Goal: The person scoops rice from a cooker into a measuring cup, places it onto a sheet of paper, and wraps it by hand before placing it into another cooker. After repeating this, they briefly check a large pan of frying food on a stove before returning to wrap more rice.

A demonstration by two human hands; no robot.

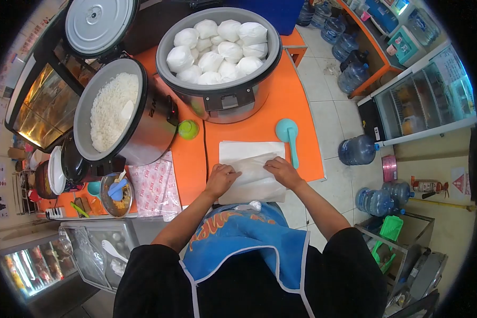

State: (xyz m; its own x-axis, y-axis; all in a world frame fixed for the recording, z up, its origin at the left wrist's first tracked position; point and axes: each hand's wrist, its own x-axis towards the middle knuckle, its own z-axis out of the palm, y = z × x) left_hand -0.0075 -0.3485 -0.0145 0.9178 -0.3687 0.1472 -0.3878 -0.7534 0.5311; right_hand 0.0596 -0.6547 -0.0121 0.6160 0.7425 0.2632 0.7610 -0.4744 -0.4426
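A stack of white wrapping paper lies on the orange table in front of me. Its top sheet is lifted and bent across the middle. My left hand pinches the left side of that sheet, with the fingers curled in. On the opposite side, my right hand has its fingers closed on the sheet's edge. Just beyond the right hand lies a turquoise rice scoop, handle toward me. A green cup stands past the left hand.
A large cooker full of white wrapped bundles stands at the back of the orange table. Left of it is an open cooker of rice. Printed plastic packaging and a metal bowl lie at left. Water jugs stand on the floor.
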